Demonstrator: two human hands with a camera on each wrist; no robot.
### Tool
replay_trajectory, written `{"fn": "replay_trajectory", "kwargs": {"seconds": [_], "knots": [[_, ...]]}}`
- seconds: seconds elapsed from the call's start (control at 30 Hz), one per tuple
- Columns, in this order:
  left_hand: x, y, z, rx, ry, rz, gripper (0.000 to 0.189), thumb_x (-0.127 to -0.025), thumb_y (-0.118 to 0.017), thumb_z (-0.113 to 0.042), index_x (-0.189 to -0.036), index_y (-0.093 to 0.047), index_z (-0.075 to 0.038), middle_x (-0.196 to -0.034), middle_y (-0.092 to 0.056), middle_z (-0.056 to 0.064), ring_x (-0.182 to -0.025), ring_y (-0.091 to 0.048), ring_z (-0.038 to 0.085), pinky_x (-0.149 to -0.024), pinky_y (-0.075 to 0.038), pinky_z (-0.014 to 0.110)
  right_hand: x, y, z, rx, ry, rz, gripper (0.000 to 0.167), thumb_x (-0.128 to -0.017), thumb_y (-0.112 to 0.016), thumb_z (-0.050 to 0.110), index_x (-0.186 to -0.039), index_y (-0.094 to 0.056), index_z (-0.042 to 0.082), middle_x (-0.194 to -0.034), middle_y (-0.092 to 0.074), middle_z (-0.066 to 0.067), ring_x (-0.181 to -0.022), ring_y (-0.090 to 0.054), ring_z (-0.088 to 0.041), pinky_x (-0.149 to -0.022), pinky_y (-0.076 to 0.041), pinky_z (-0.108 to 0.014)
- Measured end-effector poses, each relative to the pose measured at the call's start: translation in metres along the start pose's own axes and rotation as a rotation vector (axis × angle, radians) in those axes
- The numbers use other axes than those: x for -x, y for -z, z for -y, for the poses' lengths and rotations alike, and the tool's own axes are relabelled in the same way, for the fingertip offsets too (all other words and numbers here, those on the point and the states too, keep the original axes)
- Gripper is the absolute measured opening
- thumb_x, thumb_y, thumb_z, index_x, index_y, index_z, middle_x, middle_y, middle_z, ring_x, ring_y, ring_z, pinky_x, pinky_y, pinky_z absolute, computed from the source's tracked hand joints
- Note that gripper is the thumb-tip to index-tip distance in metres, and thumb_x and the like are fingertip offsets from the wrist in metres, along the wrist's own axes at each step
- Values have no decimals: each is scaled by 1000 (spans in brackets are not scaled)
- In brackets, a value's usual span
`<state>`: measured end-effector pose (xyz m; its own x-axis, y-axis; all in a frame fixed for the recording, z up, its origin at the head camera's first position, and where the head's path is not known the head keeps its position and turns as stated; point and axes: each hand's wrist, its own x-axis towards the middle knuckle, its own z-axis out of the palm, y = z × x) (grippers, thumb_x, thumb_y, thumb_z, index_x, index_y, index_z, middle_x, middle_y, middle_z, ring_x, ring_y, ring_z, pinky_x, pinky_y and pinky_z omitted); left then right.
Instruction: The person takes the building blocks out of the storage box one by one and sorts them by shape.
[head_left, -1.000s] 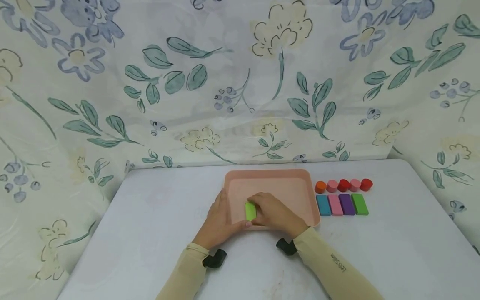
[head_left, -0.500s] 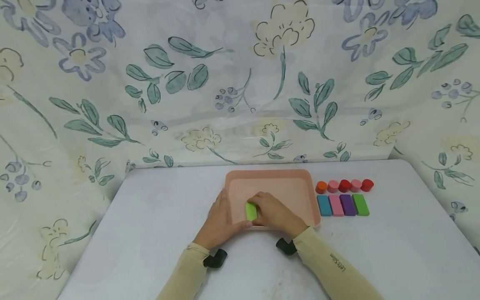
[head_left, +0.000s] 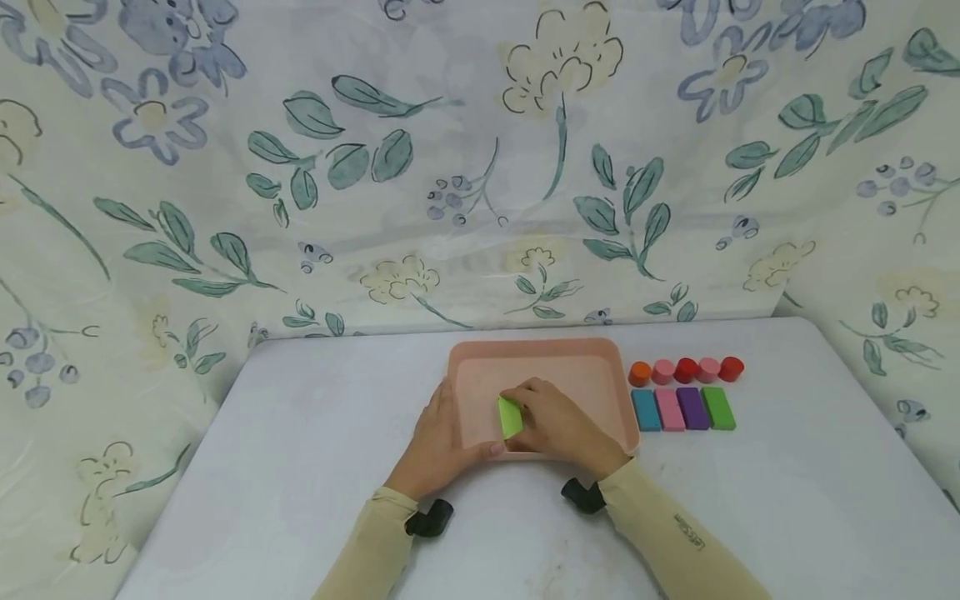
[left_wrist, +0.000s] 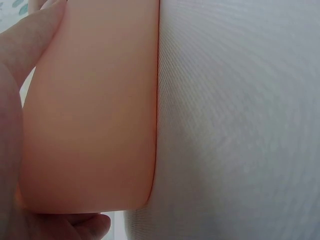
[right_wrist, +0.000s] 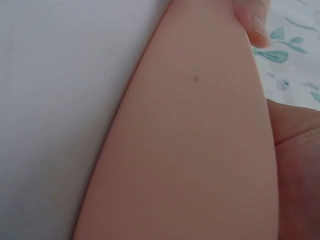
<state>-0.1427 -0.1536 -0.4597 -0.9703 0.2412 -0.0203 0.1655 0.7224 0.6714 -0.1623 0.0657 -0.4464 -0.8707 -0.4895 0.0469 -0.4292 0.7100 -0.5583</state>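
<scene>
In the head view, a lime green rectangular block [head_left: 511,417] is pinched in my right hand [head_left: 557,423], tilted over the front left part of a shallow peach tray [head_left: 540,347]. My left hand [head_left: 435,443] holds the tray's front left corner, with the thumb at the front rim and the fingers along the left side. The left wrist view shows the tray's outer wall [left_wrist: 95,110] with that hand around its corner. In the right wrist view the tray wall hides the block, and part of my right hand shows behind it.
Right of the tray lies a row of blocks: blue [head_left: 646,410], pink [head_left: 670,409], purple [head_left: 692,408] and green [head_left: 718,408]. Behind them stand several short cylinders, one orange [head_left: 640,373], others pink and red. Flowered cloth [head_left: 480,242] hangs behind the white table [head_left: 345,392].
My right hand has shifted slightly right with the lime green block, which was straighter before and now tilts. The left hand stays at the tray's corner.
</scene>
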Motion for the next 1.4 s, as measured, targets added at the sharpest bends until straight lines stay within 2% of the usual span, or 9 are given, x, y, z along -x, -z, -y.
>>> {"fn": "replay_trajectory", "kwargs": {"seconds": [0.37,0.77,1.07,1.2,1.4], "knots": [[0,-1,-4,12,-9,-15,127,-76,-79,-61,-162,-1,-11,-167,-10,12,-150,-18,33,-118,-22,56,9,13,1,33,-114,-11,70,-80,-87,30,-138,-57,5,-136,-58,-9,-118,-54,-23,-105,-47,-39],[1,2,-6,-13,16,-9,128,-76,-79,-61,-162,-1,-7,-167,-12,15,-149,-21,36,-117,-26,56,22,29,-6,114,-134,0,71,-78,-88,33,-138,-59,8,-138,-59,-9,-128,-50,-27,-106,-46,-43],[0,1,-5,-4,18,-15,128,-75,-80,-61,-162,-2,-7,-166,-13,16,-149,-21,37,-117,-26,57,29,39,-15,190,-141,19,71,-80,-86,36,-139,-59,6,-139,-59,-13,-130,-50,-31,-104,-48,-46],[0,0,-5,1,27,-15,128,-75,-80,-61,-161,-2,-7,-166,-13,17,-149,-21,37,-117,-25,57,35,43,-21,167,-158,10,72,-80,-86,37,-139,-59,6,-140,-58,-13,-130,-50,-32,-101,-49,-47],[1,-1,-4,7,47,-7,128,-75,-79,-62,-162,-2,-9,-167,-12,14,-150,-20,36,-117,-25,58,49,50,-29,67,-177,-33,73,-81,-85,31,-143,-55,6,-141,-54,-17,-124,-54,-34,-98,-51,-49]]}}
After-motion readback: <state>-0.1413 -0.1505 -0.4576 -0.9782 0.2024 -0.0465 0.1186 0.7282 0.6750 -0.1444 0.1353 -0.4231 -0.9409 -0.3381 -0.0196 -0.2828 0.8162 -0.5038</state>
